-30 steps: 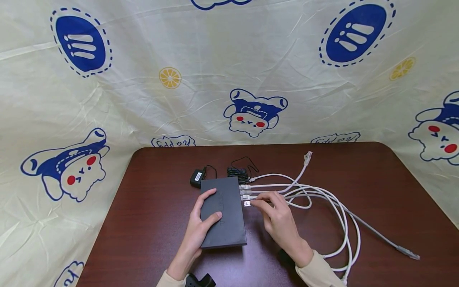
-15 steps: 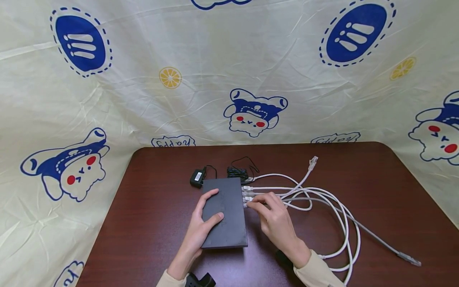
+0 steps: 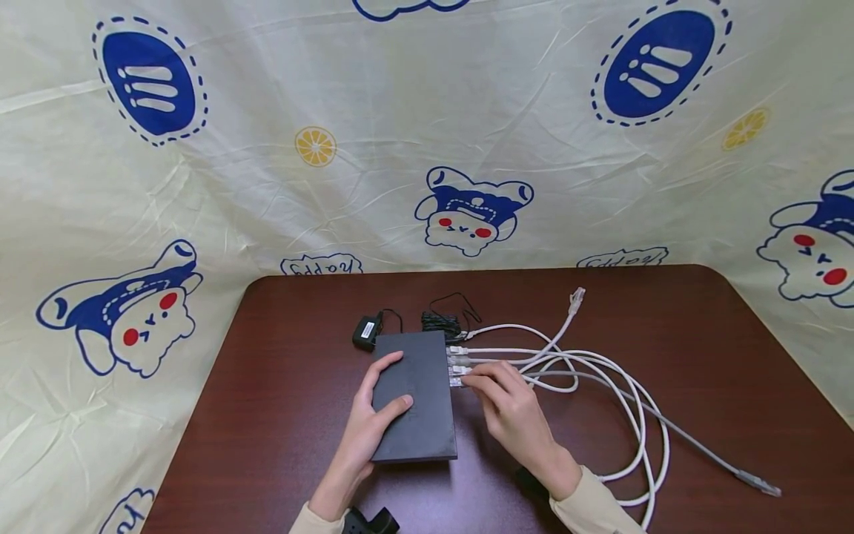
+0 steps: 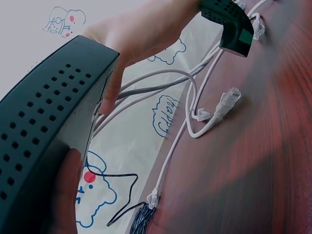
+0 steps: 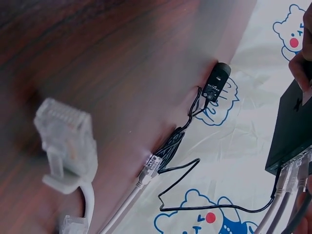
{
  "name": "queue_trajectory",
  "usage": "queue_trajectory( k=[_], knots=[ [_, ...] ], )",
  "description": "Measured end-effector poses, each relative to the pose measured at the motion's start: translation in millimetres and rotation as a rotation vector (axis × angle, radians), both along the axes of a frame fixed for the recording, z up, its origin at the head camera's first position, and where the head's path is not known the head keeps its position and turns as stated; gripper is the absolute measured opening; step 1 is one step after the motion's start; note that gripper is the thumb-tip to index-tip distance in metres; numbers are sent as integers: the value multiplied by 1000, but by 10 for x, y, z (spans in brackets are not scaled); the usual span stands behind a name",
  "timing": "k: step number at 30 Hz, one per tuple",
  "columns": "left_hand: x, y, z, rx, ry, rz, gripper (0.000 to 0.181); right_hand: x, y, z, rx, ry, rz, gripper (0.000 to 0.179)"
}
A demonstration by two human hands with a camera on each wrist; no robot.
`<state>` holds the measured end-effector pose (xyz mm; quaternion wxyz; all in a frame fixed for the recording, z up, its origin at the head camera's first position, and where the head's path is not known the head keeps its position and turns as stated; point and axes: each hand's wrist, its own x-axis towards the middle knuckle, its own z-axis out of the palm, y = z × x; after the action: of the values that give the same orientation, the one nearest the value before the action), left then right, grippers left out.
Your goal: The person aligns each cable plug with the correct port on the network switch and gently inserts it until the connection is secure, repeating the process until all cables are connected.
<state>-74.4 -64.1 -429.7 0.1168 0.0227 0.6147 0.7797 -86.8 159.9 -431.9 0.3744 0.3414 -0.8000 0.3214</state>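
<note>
My left hand [image 3: 373, 415] grips a flat dark grey network switch [image 3: 430, 419] by its left side, thumb on top. The box is held above the table, and its perforated side [image 4: 44, 107] shows in the left wrist view. My right hand [image 3: 517, 415] pinches the clear plug [image 3: 457, 382] of an Ethernet cable, which sits right at the port edge. Several other plugs [image 3: 458, 350] stand in a row in the ports just behind it. Cables run from them to the right, partly hidden under the right hand.
White and grey Ethernet cables loop over the brown table [image 3: 300, 415]. One loose plug [image 3: 577, 300] points up behind the hand; a grey one [image 3: 758, 482] lies at far right. A black power adapter [image 3: 366, 332] and coiled black cord [image 3: 440, 323] lie behind the switch.
The right hand has brought its plug left, from a little off the switch to the port edge. The switch shifted slightly right and back; the loose cable end swayed.
</note>
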Motion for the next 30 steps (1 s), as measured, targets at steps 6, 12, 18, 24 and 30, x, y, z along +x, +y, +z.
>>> queue_trajectory(
  k=[6,12,18,24,30],
  knots=[
    [0,-20,6,-4,-18,-27,59,-9,12,-6,8,41,-11,31],
    [-3,-27,22,-38,0,-56,59,-30,0,-7,-17,71,9,32],
    [-5,-22,20,-81,19,-71,59,-46,-15,-18,-52,95,26,30],
    [-11,-14,24,-107,29,-84,57,-54,-28,-41,-80,87,34,29],
    [-28,-14,30,-116,27,-89,57,-71,-42,-53,-97,98,42,27]
  ],
)
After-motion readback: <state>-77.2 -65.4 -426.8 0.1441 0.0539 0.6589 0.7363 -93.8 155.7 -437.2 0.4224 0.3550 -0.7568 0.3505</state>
